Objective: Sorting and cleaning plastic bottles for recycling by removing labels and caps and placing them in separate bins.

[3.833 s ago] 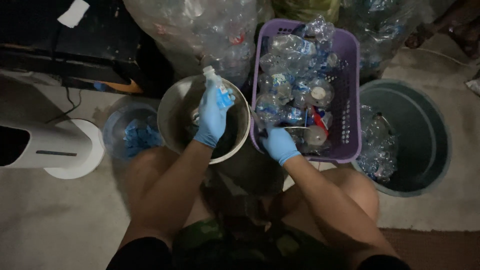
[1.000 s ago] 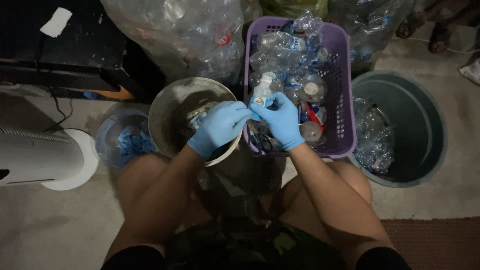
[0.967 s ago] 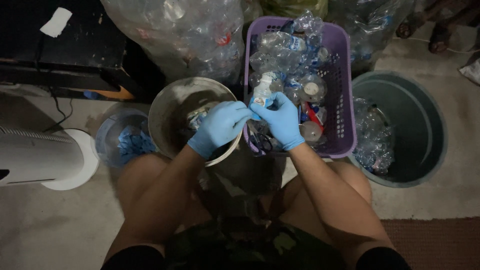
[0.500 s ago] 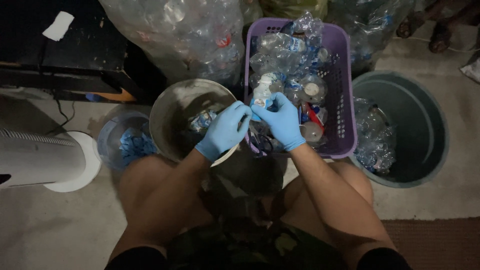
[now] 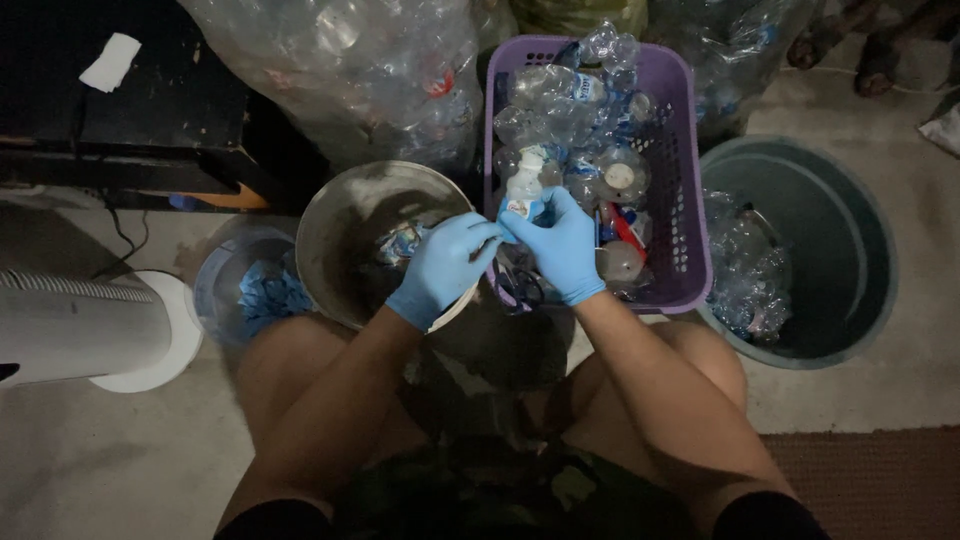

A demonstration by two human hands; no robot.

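Blue-gloved right hand gripping a clear plastic bottle, left hand pinching its base, purple basket at one o'clock, metal bowl at eleven.

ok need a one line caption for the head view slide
Two blue-gloved hands, left hand and right hand, grip a small plastic bottle beside a purple basket of bottles.

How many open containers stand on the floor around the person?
4: a purple basket ahead, a metal bowl left of it, a small blue tub far left, a grey bin on the right. Others may be hidden.
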